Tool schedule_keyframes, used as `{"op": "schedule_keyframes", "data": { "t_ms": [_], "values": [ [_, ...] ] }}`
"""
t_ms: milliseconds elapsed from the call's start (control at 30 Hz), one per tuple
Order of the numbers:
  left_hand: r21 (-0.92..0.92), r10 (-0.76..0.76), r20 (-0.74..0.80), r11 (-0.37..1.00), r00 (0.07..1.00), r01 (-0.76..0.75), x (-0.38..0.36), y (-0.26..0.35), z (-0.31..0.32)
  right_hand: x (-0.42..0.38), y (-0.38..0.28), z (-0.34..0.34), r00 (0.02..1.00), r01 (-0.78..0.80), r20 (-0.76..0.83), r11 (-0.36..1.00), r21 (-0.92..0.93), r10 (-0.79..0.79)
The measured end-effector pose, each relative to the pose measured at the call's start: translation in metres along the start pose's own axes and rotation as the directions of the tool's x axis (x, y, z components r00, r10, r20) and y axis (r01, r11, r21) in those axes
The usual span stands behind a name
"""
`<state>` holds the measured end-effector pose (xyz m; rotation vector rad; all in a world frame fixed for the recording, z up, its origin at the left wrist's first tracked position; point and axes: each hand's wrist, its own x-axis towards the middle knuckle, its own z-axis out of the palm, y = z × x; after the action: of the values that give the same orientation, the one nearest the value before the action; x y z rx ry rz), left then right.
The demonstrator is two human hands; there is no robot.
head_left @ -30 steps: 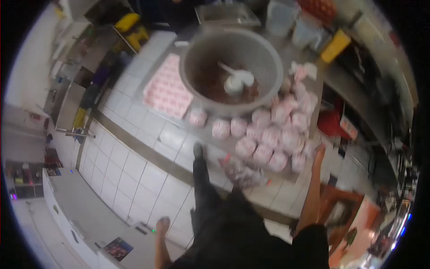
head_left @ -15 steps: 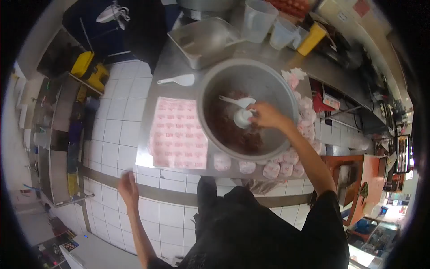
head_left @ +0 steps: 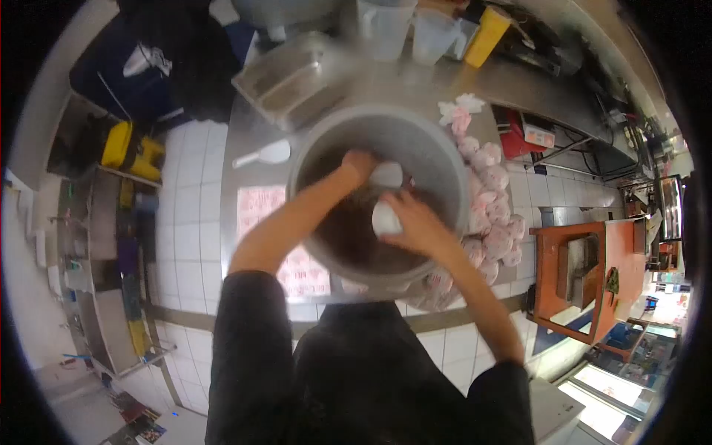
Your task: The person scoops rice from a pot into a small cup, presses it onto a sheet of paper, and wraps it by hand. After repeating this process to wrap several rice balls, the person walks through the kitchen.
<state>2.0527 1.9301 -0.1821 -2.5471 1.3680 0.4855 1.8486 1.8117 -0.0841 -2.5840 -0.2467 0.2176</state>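
Note:
A big grey metal pot (head_left: 454, 156) stands on the steel table, with a dark reddish-brown food (head_left: 348, 237) in its bottom, blurred. My left hand (head_left: 359, 166) reaches into it, closed around the handle of a white rice paddle (head_left: 386, 175). Its blade points to the right, towards the cup. My right hand (head_left: 412, 221) is also inside the pot, gripping a small white cup (head_left: 384, 219) that is tipped over the food. Beneath my left forearm lie sheets of pink-printed wrapping paper (head_left: 259, 208), partly covered. A second white rice paddle (head_left: 271, 153) rests on the table, left of the pot.
Several paper-wrapped bundles (head_left: 495, 215) crowd the pot's right and near side. Behind it are a steel pan (head_left: 285, 81), clear plastic jugs (head_left: 437, 35) and a yellow container (head_left: 487, 35). An orange table (head_left: 571, 278) stands to the right.
My left hand has come from beside the table into the pot and taken hold of the rice paddle. My right hand keeps the cup, now tilted. The view has shifted slightly.

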Motion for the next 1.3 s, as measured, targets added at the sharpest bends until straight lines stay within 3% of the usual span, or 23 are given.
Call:
{"op": "schedule_keyframes", "data": {
  "t_ms": [67, 100, 167, 200, 267, 333, 367, 467, 500, 533, 700, 767, 900, 967, 1000, 1100, 1167, 1300],
  "values": [
    [0.06, -0.023, 0.023, 0.998, 0.999, 0.021, 0.044, -0.009, 0.065, -0.026, 0.002, -0.013, 0.991, 0.036, -0.135, 0.997, 0.067, -0.027],
    [0.104, 0.003, 0.065, 0.995, 0.998, -0.01, 0.056, -0.02, 0.086, -0.039, -0.004, -0.021, 0.982, -0.014, -0.186, 0.987, 0.157, 0.043],
    [0.145, 0.021, 0.16, 0.988, 0.987, -0.045, 0.058, -0.031, 0.082, -0.05, -0.001, -0.028, 0.962, -0.081, -0.226, 0.954, 0.287, 0.15],
    [0.15, 0.024, 0.253, 0.987, 0.967, -0.063, 0.049, -0.027, 0.088, -0.053, 0.004, -0.025, 0.924, -0.046, -0.344, 0.94, 0.337, 0.168],
    [0.012, 0.133, 0.153, 0.991, 0.979, -0.136, 0.008, -0.011, 0.019, -0.055, 0.007, -0.02, 0.844, -0.01, -0.503, 0.944, 0.33, 0.185],
    [-0.111, 0.073, 0.147, 0.992, 0.986, -0.056, -0.018, -0.011, -0.019, -0.046, 0.012, -0.018, 0.817, 0.029, -0.533, 0.907, 0.42, 0.22],
    [-0.116, 0.063, 0.168, 0.992, 0.984, -0.044, -0.033, -0.013, -0.029, -0.045, 0.012, -0.022, 0.789, 0.095, -0.58, 0.891, 0.443, 0.204],
    [-0.085, -0.113, 0.084, 0.989, 0.99, 0.12, -0.071, -0.019, -0.085, -0.037, 0.017, -0.03, 0.793, 0.089, -0.568, 0.881, 0.464, 0.219],
    [0.067, -0.138, 0.201, 0.99, 0.97, 0.127, -0.086, -0.013, -0.108, -0.033, 0.021, -0.031, 0.794, 0.055, -0.552, 0.875, 0.482, 0.254],
    [0.215, -0.174, 0.328, 0.971, 0.929, 0.106, -0.096, -0.011, -0.119, -0.031, 0.027, -0.029, 0.76, 0.116, -0.615, 0.887, 0.446, 0.21],
    [0.08, -0.187, 0.538, 0.982, 0.822, 0.171, -0.102, 0.004, -0.036, -0.03, 0.025, -0.02, 0.749, 0.026, -0.588, 0.873, 0.487, 0.306],
    [-0.016, -0.146, 0.454, 0.985, 0.879, 0.172, -0.1, 0.015, -0.049, -0.028, 0.026, -0.021, 0.702, 0.144, -0.663, 0.86, 0.489, 0.26],
    [0.022, -0.1, 0.288, 0.995, 0.952, 0.098, -0.137, 0.045, -0.084, -0.032, 0.027, -0.022, 0.68, 0.144, -0.679, 0.859, 0.491, 0.275],
    [-0.023, -0.157, 0.042, 0.987, 0.987, 0.158, -0.156, 0.061, -0.087, -0.028, 0.029, -0.028, 0.673, 0.163, -0.694, 0.864, 0.477, 0.256],
    [-0.022, -0.16, 0.043, 0.987, 0.986, 0.161, -0.158, 0.065, -0.089, -0.028, 0.03, -0.028, 0.672, 0.179, -0.699, 0.863, 0.473, 0.243],
    [-0.064, -0.12, 0.247, 0.988, 0.962, 0.14, -0.157, 0.095, -0.068, -0.033, 0.029, -0.021, 0.675, 0.161, -0.677, 0.838, 0.522, 0.292],
    [-0.027, 0.034, 0.352, 0.999, 0.935, -0.026, -0.126, 0.105, -0.024, -0.033, 0.027, -0.018, 0.631, 0.173, -0.719, 0.852, 0.495, 0.29],
    [-0.111, 0.037, 0.195, 0.994, 0.98, -0.015, -0.126, 0.089, -0.035, -0.033, 0.025, -0.023, 0.607, 0.168, -0.751, 0.882, 0.441, 0.26]
  ]
}}
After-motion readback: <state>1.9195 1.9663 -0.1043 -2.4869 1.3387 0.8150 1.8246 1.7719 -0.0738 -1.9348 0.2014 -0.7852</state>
